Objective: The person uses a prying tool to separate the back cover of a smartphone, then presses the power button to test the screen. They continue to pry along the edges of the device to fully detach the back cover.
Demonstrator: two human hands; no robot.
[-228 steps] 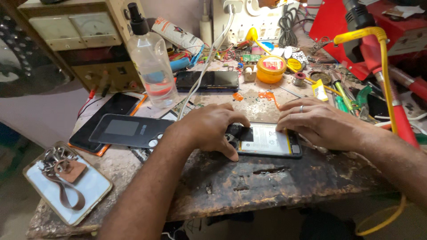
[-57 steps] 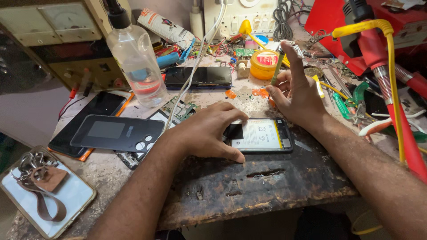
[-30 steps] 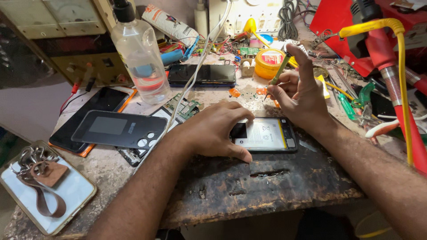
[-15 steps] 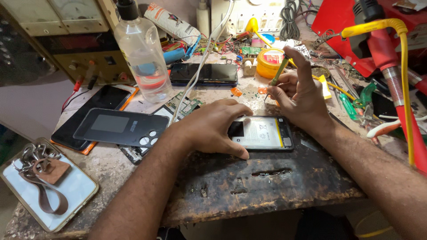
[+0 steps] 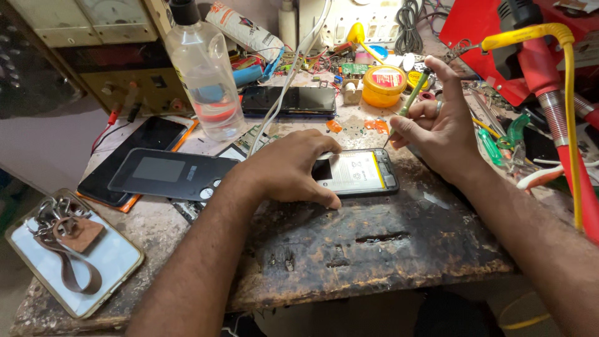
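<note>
Since half a second ago, little has shifted. At frame centre, the left hand [image 5: 290, 168] still presses flat on the opened phone [image 5: 355, 173]: thin, stiff, fragile, best held by its edges. Right of it, the right hand [image 5: 440, 128] pinches a green screwdriver [image 5: 410, 100].

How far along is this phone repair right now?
Done: the phone lies opened, its inside showing, and a back cover lies apart. In hand: the left hand presses the phone down while the right hand holds a thin green tool near its top edge. Left: the cover is not yet on.
</note>
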